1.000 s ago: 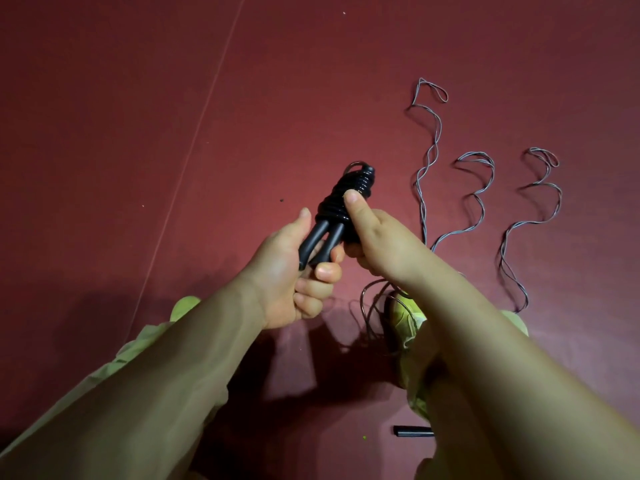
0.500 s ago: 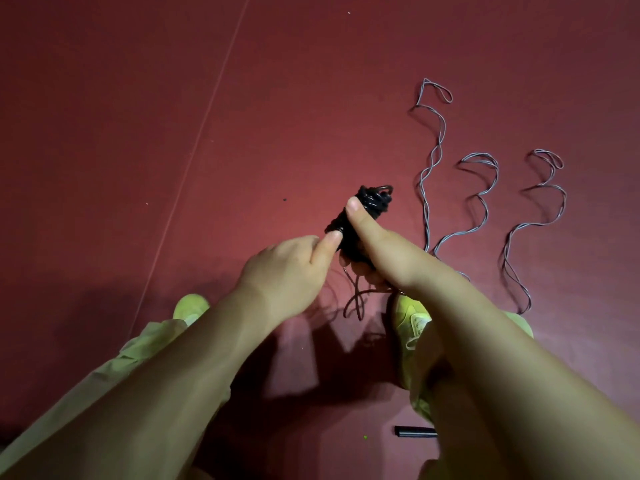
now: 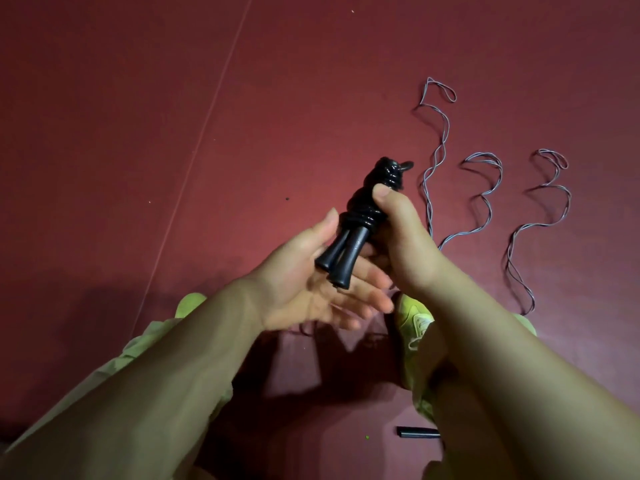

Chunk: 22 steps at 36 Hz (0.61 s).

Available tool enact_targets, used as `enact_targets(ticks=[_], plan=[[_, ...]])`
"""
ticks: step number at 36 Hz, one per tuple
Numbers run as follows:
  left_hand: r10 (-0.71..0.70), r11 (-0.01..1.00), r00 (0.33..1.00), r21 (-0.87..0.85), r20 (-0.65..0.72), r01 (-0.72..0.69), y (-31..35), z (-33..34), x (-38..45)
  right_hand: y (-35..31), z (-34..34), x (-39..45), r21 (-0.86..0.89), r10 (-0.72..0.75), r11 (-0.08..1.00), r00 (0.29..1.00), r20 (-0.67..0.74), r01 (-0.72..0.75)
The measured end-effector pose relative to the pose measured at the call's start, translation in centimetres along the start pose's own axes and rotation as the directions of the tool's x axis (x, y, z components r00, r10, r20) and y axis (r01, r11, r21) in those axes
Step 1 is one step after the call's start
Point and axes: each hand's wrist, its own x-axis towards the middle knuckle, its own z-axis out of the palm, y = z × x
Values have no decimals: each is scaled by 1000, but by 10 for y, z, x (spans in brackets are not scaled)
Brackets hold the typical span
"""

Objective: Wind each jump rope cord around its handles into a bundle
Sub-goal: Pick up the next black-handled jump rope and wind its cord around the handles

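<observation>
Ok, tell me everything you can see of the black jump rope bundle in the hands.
The black jump rope bundle is two glossy, plastic-looking handles side by side, flared ends pointing toward the camera, with black cord coiled tightly around their upper part and a small loop poking out at the top. It is held tilted above the red floor. The right hand grips it, thumb pressed on the coils; the open left hand lies under the handle ends.

Two hands, the left hand (image 3: 311,285) and the right hand (image 3: 401,237), one wound black bundle (image 3: 372,202) with two handles (image 3: 343,258), three loose grey cords (image 3: 433,150) on the red floor (image 3: 138,133), two yellow-green shoes (image 3: 412,317), and one short black tube (image 3: 417,433).
</observation>
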Motion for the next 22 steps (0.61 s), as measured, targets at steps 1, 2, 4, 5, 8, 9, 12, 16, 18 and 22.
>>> enact_targets(ticks=[1,2,4,5,8,9,12,16,18,22], plan=[[0,996,997,-91,81,7,-1,2,-1,0,0,0,32,-11,999,1000,22,10],[30,988,991,-157,134,-8,-2,5,-2,-1,0,0,61,-30,998,998,61,26],[107,963,979,-262,172,-59,-5,10,-3,-3,-1,1,92,-68,994,989,130,56],[117,949,980,-308,164,-62,-4,11,-3,-4,-3,1,83,-64,995,989,136,53],[62,944,997,-326,44,-44,0,12,-2,-1,-6,4,24,-33,999,993,112,30],[45,949,999,-311,-3,-44,2,10,-1,1,-6,6,-8,-33,999,993,110,34],[25,971,994,-235,-108,-50,3,4,-1,4,-6,8,-68,-7,998,994,108,15],[33,991,981,-121,-192,-57,7,3,-2,2,-11,8,-139,42,990,993,107,-27],[35,996,970,-65,-240,-52,7,2,-1,2,-14,8,-158,41,987,993,113,-23],[54,991,928,132,-370,-5,5,-1,1,2,-16,5,-200,90,977,993,79,-73]])
